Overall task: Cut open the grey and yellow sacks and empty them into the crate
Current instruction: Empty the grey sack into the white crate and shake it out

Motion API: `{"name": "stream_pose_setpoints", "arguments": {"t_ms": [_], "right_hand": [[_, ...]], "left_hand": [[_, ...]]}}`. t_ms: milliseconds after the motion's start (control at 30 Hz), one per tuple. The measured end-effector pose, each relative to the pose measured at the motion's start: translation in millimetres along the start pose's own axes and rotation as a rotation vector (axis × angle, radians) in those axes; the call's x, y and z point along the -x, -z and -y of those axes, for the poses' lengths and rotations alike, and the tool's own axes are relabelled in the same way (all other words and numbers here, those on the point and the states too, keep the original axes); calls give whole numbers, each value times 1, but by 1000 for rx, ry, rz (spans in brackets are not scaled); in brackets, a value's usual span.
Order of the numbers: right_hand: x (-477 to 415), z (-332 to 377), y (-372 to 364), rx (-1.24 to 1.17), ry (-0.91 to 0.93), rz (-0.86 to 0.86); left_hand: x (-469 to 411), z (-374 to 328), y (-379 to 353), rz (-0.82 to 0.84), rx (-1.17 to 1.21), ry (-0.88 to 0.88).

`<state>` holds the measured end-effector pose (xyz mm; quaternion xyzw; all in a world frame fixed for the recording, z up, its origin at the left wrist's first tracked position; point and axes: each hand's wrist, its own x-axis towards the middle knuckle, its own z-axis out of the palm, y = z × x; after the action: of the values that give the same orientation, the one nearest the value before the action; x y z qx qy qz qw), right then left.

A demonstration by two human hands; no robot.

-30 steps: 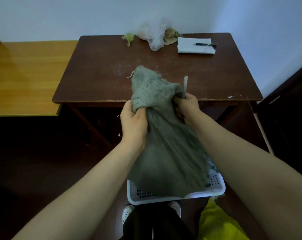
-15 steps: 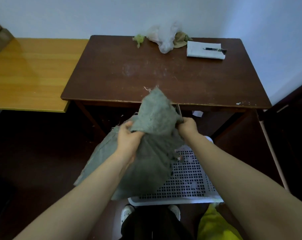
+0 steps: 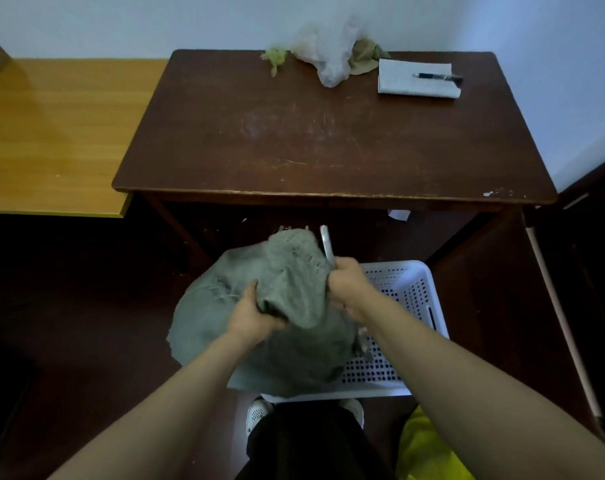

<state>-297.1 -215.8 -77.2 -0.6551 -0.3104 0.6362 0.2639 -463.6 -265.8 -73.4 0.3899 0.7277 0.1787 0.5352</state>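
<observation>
I hold the crumpled grey sack (image 3: 294, 271) low over the white perforated crate (image 3: 412, 292) on the floor in front of the dark table. My left hand (image 3: 251, 311) grips a bunched fold at the sack's near side. My right hand (image 3: 348, 284) grips the sack's right edge together with a slim silver cutter (image 3: 326, 242) that sticks up from the fist. The sack covers the crate's left half, so what lies under it is hidden. A corner of the yellow sack (image 3: 429, 452) shows on the floor at the bottom right.
The dark brown table (image 3: 329, 140) carries a clear plastic bag (image 3: 325, 53), green and tan scraps, and a white notepad (image 3: 417, 79) with a pen. A light wooden desk (image 3: 51, 133) adjoins on the left. My shoes (image 3: 257, 412) stand just behind the crate.
Both hands have carried the grey sack down from table height to just over the crate, and the sack has gone from hanging long to bunched up and swung toward the left.
</observation>
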Motion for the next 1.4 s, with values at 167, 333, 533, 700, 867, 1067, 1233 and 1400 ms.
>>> {"name": "stream_pose_setpoints", "arguments": {"t_ms": [167,333,533,700,867,1067,1233,1400], "right_hand": [[4,-53,44,193,-174,-219],[-7,-6,20,-156,11,-71],[0,-36,80,-24,-264,-357],[3,-32,54,-101,-39,-257],[17,-31,55,-186,-103,16],[7,-53,88,-81,-273,-291],[-7,-41,36,-240,-449,-20],[-33,-44,28,-193,-364,-304]], "left_hand": [[-7,21,4,56,-340,-27],[-10,16,-10,70,-151,32],[-12,-7,-40,119,-82,26],[-20,-10,-61,181,-110,-23],[-39,-15,-66,48,-249,-90],[-52,-19,-64,-81,-284,-67],[-44,-30,-81,112,-387,-198],[-40,-24,-76,394,14,80]]}}
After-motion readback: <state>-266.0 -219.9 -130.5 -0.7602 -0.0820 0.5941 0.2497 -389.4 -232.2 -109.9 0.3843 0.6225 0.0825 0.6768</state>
